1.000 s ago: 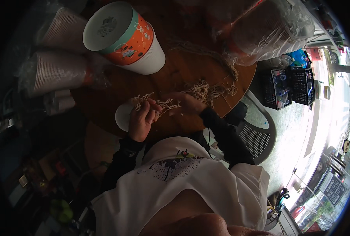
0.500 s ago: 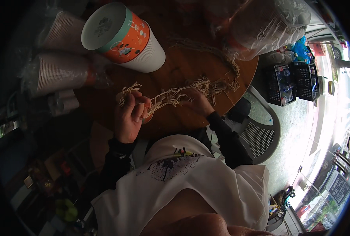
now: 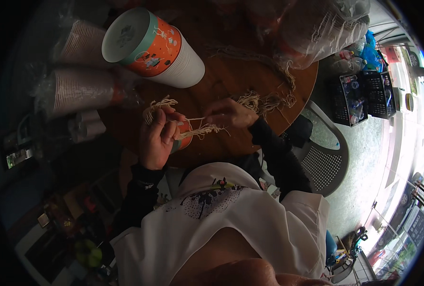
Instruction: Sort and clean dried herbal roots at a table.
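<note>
My left hand [image 3: 157,143] is closed on a bundle of thin tan twine, whose looped end [image 3: 159,106] sticks out above the fingers. A taut strand [image 3: 193,119] runs from it to my right hand [image 3: 232,113], whose fingers are pinched around the twine. Below that strand a looser tangle [image 3: 202,130] hangs from the left hand. More knotted twine [image 3: 264,102] lies on the table just beyond my right hand. An orange and green paper cup [image 3: 183,138] shows partly behind my left fingers; whether the hand touches it I cannot tell.
On the round wooden table [image 3: 221,88] a large stack of paper tubs [image 3: 174,52] lies tilted. Plastic-wrapped cup stacks [image 3: 81,90] are at the left, and another wrapped stack [image 3: 312,33] at the far right. A grey chair [image 3: 324,164] and black crates of bottles [image 3: 350,97] stand right.
My right hand has moved slightly left along the twine and now pulls a strand taut. The left hand stays nearly in place. More of the orange cup shows.
</note>
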Demonstrator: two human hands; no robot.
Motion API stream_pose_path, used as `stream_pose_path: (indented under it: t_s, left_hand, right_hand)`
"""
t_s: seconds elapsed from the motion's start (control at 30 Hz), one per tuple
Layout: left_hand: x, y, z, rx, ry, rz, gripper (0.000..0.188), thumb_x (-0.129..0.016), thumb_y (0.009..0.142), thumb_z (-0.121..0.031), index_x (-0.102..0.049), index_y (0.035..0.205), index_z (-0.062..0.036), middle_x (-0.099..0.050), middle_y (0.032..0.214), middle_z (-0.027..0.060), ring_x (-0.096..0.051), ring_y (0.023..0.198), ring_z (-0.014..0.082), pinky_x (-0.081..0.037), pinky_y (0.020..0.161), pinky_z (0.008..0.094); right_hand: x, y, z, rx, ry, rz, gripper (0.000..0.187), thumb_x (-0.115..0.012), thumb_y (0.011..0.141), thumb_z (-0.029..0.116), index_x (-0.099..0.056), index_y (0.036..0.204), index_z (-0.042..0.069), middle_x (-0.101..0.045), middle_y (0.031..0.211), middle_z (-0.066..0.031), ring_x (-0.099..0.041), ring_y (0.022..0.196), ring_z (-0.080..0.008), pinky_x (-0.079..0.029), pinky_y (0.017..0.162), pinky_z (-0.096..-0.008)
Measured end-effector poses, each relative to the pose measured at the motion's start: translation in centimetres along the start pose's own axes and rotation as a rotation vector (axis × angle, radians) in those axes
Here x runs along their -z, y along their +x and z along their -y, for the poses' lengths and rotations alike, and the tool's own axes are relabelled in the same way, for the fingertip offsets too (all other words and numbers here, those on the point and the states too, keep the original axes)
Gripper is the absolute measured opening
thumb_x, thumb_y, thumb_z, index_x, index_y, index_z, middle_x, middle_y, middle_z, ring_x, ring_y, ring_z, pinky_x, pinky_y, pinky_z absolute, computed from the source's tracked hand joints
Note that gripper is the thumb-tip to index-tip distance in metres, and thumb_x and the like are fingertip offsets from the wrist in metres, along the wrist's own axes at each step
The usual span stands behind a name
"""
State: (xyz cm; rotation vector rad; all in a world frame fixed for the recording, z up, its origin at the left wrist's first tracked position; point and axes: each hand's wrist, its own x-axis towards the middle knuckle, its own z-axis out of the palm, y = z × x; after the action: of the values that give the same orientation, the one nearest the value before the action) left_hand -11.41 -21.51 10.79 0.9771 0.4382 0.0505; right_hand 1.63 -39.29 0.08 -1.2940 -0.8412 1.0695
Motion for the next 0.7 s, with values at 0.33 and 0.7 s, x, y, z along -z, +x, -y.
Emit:
stream_pose_path:
  t_s: [0.33,0.7]
  left_hand:
    - [3.0,-0.3,-2.0,-0.094,-0.207,-0.042,0.018,-0.045,0.094,-0.021,-0.055,0.095,-0.0062,-0.060,0.082,0.0051,-0.030,0.044,0.0019,-0.029,0.048,0.0177]
    - [2.4,-1.2,-3.4,-0.139,-0.197,-0.088,0.015,-0.043,0.094,-0.019,-0.051,0.096,-0.0060,-0.050,0.071,0.0001,-0.028,0.045,0.0029,-0.029,0.049,0.0188]
  right_hand:
    - [2.2,0.2,-3.8,-0.065,-0.259,-0.159,0.026,-0.062,0.082,0.017,-0.060,0.106,0.005,-0.064,0.090,-0.0044,-0.060,0.079,-0.0111,-0.048,0.073,-0.0254]
    - [-0.2,-3.3,-15.4,-0.301,0.405,-0.161,0.025,-0.063,0.082,0.027,-0.062,0.093,0.004,-0.058,0.073,0.0005,-0.049,0.062,-0.0072,-0.040,0.055,-0.0236]
